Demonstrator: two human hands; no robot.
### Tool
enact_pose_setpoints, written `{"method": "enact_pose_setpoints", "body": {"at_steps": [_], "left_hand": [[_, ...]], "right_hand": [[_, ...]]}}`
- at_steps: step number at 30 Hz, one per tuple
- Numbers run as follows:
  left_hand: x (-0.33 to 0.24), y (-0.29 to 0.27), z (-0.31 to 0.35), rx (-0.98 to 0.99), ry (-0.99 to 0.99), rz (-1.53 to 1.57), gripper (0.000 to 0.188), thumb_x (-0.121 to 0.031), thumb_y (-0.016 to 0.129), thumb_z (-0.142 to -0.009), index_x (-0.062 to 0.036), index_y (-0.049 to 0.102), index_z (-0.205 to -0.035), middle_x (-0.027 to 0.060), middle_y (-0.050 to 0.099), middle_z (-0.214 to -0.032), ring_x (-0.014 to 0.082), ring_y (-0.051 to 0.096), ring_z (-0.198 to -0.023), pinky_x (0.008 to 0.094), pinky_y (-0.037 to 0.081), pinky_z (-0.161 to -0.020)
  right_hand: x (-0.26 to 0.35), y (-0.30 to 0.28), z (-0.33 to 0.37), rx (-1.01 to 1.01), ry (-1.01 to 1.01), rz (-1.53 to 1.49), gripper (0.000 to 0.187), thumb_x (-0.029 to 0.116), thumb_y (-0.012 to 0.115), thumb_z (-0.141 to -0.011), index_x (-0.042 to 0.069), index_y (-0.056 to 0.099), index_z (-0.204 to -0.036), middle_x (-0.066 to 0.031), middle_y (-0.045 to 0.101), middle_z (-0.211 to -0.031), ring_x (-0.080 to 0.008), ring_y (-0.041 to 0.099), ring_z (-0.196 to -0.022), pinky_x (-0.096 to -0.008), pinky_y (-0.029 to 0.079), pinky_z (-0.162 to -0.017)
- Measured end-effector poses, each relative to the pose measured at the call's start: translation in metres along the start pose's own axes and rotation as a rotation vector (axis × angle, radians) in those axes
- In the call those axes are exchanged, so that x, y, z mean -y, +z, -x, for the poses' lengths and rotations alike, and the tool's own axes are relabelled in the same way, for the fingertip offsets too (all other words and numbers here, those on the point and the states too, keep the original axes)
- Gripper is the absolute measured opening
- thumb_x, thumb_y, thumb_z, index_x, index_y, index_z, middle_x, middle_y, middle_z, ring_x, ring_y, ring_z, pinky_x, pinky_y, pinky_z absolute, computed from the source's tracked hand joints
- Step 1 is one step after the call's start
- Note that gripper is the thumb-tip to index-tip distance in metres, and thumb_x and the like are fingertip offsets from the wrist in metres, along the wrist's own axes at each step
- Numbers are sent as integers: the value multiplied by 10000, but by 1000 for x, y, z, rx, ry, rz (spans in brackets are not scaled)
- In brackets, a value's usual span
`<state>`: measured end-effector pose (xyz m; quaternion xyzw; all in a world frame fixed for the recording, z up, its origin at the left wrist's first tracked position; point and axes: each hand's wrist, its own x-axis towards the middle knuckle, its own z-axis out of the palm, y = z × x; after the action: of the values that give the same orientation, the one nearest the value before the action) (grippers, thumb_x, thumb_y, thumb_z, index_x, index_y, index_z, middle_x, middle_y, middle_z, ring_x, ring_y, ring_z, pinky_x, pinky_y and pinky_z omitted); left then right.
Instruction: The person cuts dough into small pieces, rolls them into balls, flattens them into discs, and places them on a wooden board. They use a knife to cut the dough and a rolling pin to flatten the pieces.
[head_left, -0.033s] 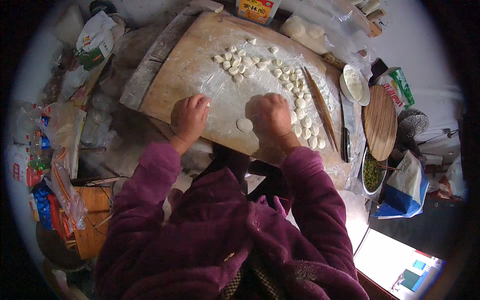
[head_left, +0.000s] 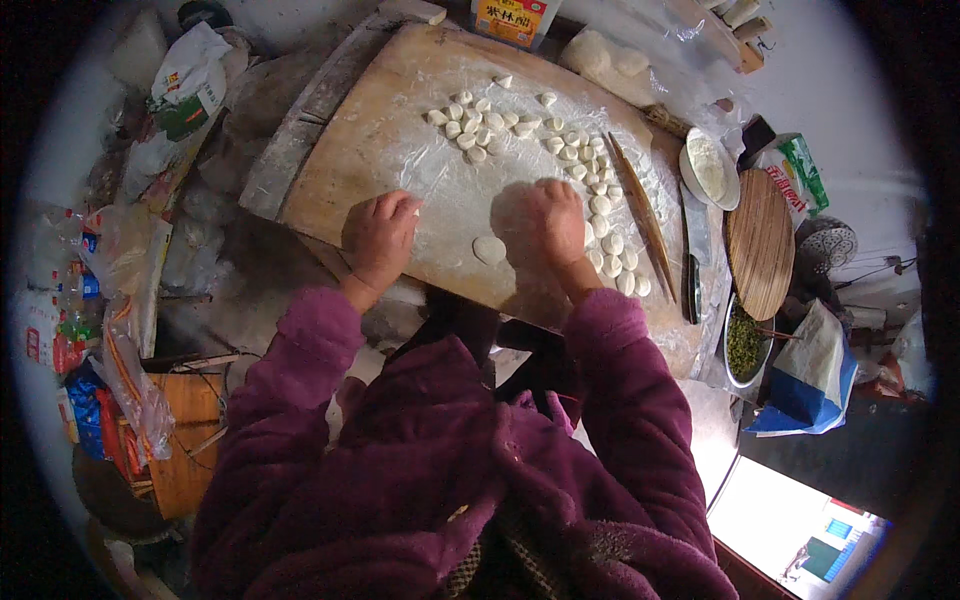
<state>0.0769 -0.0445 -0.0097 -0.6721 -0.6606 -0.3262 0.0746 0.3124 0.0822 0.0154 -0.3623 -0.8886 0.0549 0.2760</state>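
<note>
On a floured wooden board [head_left: 345,165], my left hand [head_left: 383,238] rests near the front left edge. Its fingers are curled together, and a small pale bit shows at the fingertips, too small to name. To the right, my right hand [head_left: 560,222] is closed with its knuckles up. The fingertips are slightly blurred, and whatever is under them is hidden. Between the hands lies a flattened round of dough [head_left: 489,250], touched by neither. Several small pieces of dough [head_left: 472,127] are spread behind. More dough rounds [head_left: 612,244] form a column just right of my right hand.
A long wooden rolling pin [head_left: 641,212] and a black-handled knife [head_left: 693,285] lie on the right. Beyond them are a bowl of flour [head_left: 708,170], a round wooden lid [head_left: 760,245] and a bowl of chopped green filling [head_left: 745,345]. A labelled jug [head_left: 512,20] stands behind the board.
My right hand has shifted a little, its fingers slightly more blurred. My left hand and the dough round are nearly where they were.
</note>
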Motion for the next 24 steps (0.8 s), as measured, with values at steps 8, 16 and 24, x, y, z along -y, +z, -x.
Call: {"method": "enact_pose_setpoints", "body": {"at_steps": [8,16,24], "left_hand": [[-13,54,-72,7,97,135,178,-67,604,-822,-64,646,-995,95,602,-1069,306,568,-1011,421,470,-861],[-8,57,-74,175,153,24,77,-73,574,-828,-65,612,-893,91,591,-993,303,588,-974,427,484,-816],[22,-17,-65,409,-147,35,234,-261,599,-908,-59,649,-1018,90,623,-1120,315,612,-990,423,506,-799]], "right_hand": [[-14,74,-64,77,46,-25,178,142,610,-817,85,642,-983,-137,580,-973,-350,577,-963,-452,505,-797],[-1,46,-17,107,55,73,121,116,601,-814,78,627,-925,-124,572,-924,-351,561,-888,-447,494,-754],[7,37,-26,91,53,-95,319,221,618,-865,77,611,-1149,-164,563,-1161,-362,536,-1067,-448,458,-895]]}}
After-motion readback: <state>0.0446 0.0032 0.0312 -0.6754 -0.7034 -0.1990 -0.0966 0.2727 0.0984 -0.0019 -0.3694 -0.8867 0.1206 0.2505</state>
